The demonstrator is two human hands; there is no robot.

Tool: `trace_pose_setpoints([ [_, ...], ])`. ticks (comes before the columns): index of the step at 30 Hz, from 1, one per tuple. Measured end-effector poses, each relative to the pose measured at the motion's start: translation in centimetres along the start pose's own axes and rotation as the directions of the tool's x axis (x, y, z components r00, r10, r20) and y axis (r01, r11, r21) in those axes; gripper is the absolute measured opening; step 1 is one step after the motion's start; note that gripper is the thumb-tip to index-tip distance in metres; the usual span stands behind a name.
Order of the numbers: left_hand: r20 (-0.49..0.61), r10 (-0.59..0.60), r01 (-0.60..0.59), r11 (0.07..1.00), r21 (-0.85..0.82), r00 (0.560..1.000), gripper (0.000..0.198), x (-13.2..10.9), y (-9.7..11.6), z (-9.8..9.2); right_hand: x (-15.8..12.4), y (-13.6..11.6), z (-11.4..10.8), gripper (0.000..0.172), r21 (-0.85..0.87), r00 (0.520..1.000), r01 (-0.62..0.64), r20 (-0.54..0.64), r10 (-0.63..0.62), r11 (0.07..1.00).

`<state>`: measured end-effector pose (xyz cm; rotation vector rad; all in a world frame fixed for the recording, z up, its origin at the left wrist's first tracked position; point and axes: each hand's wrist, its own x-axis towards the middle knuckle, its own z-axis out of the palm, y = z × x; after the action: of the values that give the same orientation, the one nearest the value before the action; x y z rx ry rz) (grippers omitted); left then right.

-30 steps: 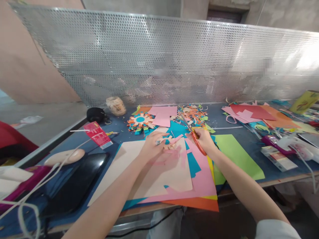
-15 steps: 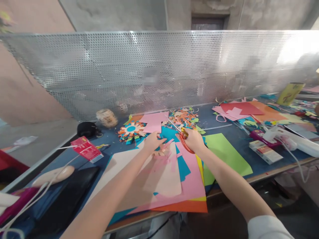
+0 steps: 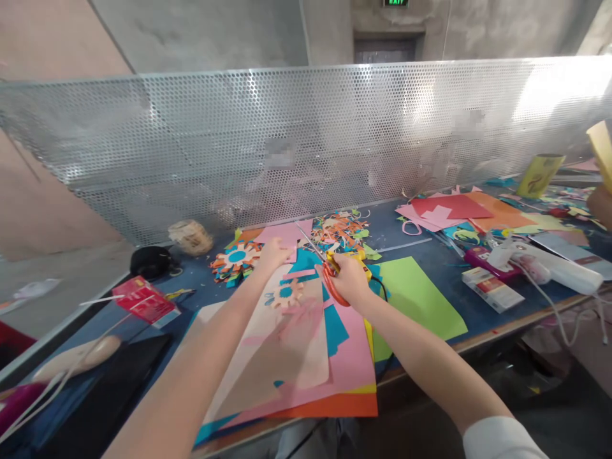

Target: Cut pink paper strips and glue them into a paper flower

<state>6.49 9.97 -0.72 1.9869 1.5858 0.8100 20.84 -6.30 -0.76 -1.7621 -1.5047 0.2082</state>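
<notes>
My left hand (image 3: 276, 254) reaches over the lower part of a pink paper sheet (image 3: 291, 231) near the back of the desk. Its fingers overlap the sheet, but their grip is blurred. My right hand (image 3: 351, 280) is closed on scissors with red-orange handles (image 3: 333, 285), the blades pointing up and left. Between my arms a peach paper flower with a blue centre (image 3: 285, 292) lies on a beige sheet (image 3: 268, 357). A pink strip (image 3: 299, 275) is just above it. Left of my hand is a layered paper flower (image 3: 236, 257).
Paper scraps (image 3: 340, 231) are heaped by the perforated metal screen (image 3: 325, 134). A green sheet (image 3: 418, 299) lies right of my right hand. A red carton (image 3: 145, 301) and black case (image 3: 150, 261) stand left. At far right are a white box (image 3: 492, 289) and another person's hand (image 3: 601, 204).
My left hand has moved away from the peach flower, up and left to the pink sheet. The flower now lies uncovered. The scissors stay in my right hand, and the view has shifted slightly.
</notes>
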Motion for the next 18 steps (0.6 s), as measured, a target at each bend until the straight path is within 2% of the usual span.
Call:
trace_pose_setpoints([
  [4,-0.007,0.067,-0.067,0.981,-0.181,0.998,0.036,2.5,3.2,0.8,-0.7,-0.2,0.6,0.028,0.143,0.997,0.047,-0.060,-0.038,0.989],
  [8,0.048,0.150,-0.125,0.932,-0.340,0.988,0.033,4.1,6.7,3.3,-1.0,-0.5,0.8,0.028,0.183,0.997,0.035,-0.081,-0.020,0.983],
  [11,0.096,0.230,-0.176,0.902,-0.394,0.968,0.033,4.9,8.5,4.8,-0.8,-0.5,0.7,0.029,0.225,0.998,0.001,-0.063,0.014,0.974],
  [14,0.129,0.291,-0.221,0.894,-0.390,0.948,0.031,5.5,8.6,5.4,-0.4,-0.5,0.7,0.028,0.214,0.997,-0.036,-0.055,0.049,0.976],
  [16,0.146,0.305,-0.238,0.903,-0.357,0.941,0.028,5.5,7.5,4.8,0.0,-0.5,0.7,0.023,0.173,0.997,-0.071,-0.027,0.077,0.982],
  [18,0.148,0.309,-0.251,0.915,-0.316,0.939,0.024,4.9,5.5,3.4,0.3,-0.3,0.8,0.020,0.082,0.992,-0.115,0.051,0.111,0.990],
])
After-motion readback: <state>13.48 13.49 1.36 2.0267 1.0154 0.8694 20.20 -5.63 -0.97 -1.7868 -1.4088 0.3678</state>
